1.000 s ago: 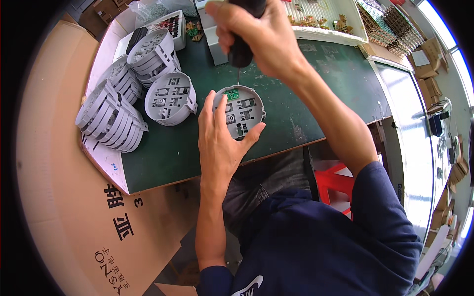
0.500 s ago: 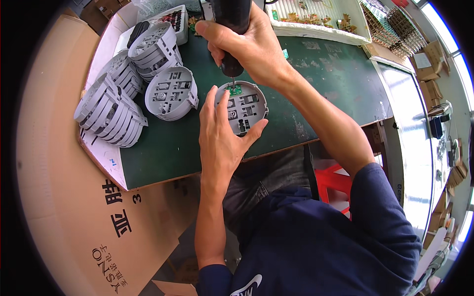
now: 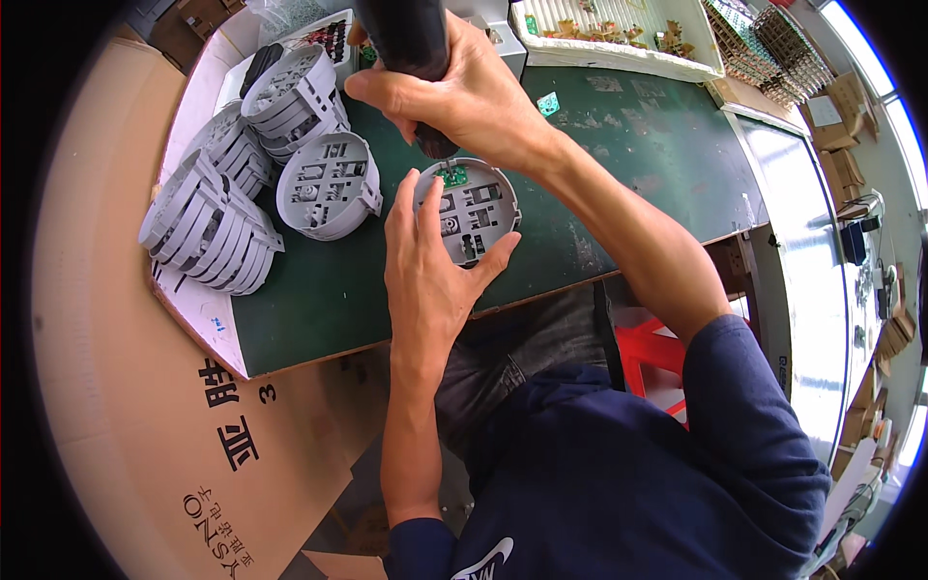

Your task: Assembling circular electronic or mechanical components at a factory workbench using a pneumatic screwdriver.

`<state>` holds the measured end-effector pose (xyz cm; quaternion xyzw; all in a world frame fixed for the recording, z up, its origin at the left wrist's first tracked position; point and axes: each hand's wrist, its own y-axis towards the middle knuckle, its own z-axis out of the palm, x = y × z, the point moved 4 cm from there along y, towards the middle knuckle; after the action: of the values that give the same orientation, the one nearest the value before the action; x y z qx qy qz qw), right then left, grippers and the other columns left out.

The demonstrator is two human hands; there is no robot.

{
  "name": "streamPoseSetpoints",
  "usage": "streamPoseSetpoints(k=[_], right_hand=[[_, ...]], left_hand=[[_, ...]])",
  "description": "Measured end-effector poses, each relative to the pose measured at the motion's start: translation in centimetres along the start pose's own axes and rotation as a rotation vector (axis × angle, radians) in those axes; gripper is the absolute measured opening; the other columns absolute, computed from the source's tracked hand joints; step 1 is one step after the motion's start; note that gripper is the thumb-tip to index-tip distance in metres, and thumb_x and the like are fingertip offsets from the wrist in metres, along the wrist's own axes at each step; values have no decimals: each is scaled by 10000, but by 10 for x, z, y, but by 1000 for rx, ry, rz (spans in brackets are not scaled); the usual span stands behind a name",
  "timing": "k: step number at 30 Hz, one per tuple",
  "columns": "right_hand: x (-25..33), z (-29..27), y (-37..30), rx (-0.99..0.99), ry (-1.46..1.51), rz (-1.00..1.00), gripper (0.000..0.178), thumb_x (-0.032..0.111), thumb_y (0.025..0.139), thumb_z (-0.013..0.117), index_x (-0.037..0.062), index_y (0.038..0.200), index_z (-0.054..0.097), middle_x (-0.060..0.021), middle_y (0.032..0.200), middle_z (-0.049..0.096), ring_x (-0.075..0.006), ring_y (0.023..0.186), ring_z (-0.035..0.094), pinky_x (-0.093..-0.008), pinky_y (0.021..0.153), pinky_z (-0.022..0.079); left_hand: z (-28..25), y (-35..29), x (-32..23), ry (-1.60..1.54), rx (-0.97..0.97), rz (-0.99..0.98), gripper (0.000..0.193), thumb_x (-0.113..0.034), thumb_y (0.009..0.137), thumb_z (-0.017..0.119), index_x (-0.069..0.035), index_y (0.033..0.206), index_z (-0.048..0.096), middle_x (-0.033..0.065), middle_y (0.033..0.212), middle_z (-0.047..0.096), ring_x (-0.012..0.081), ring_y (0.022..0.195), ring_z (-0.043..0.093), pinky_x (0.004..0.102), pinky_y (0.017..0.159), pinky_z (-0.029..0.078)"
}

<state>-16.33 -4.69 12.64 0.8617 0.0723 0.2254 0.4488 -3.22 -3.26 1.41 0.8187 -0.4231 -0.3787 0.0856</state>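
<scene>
A round grey plastic housing (image 3: 495, 215) lies on the green bench, its open side with several cut-outs facing up. My left hand (image 3: 423, 266) grips it at the rim, with the thumb on the right side and the fingers reaching over the left. Inside, at the far edge, sits a small green circuit board (image 3: 455, 178). My right hand (image 3: 488, 108) is wrapped round a black electric screwdriver (image 3: 404, 43). The tool's bit points down at the board; whether it touches a screw is too small to tell.
Another grey housing (image 3: 329, 188) stands to the left, beside leaning stacks of housings (image 3: 211, 230). A loose green board (image 3: 548, 103) lies beyond my right forearm. At the back is a white foam tray (image 3: 628, 62) of small parts. A red stool (image 3: 650, 350) is below the bench.
The screwdriver and my right hand have shifted a little left, and the tool's body leans more. My left hand keeps its hold on the housing. More of the loose green board shows.
</scene>
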Motion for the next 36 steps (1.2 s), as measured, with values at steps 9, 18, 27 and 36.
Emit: streamPoseSetpoints(k=[9, 18, 27, 36], right_hand=[[-17, -5, -1, 201, 896, 579, 368, 264, 946, 791, 46, 1157, 582, 7, 803, 614, -64, 634, 562, -233, 539, 439], [-17, -18, 5, 189, 746, 467, 485, 283, 944, 788, 19, 1290, 575, -12, 845, 643, -88, 751, 627, -254, 658, 505], [-34, 0, -90, 650, -180, 409, 826, 469, 823, 826, 51, 1447, 481, -210, 1028, 708, -401, 988, 691, -470, 862, 548], [-62, -137, -120, 116, 272, 608, 434, 1, 884, 754, 86, 1300, 661, -59, 1130, 722, -143, 997, 682, -309, 855, 575]], left_hand=[[-3, -3, 1, -48, -27, -34, 875, -468, 767, 882, 17, 1407, 532, 256, 1519, 457, 438, 1364, 474, 484, 1119, 428], [-95, 27, -3, 200, -162, -3, 595, -416, 814, 860, -44, 1223, 640, 237, 1401, 547, 432, 1318, 486, 522, 1075, 428], [-98, 79, 57, 243, 306, -213, 738, -491, 788, 850, 30, 1250, 603, 234, 1305, 643, 382, 1216, 613, 436, 1030, 478], [-129, 47, 13, 291, 32, -2, 549, -233, 803, 827, -17, 1255, 601, 234, 1374, 594, 393, 1286, 564, 442, 1089, 433]])
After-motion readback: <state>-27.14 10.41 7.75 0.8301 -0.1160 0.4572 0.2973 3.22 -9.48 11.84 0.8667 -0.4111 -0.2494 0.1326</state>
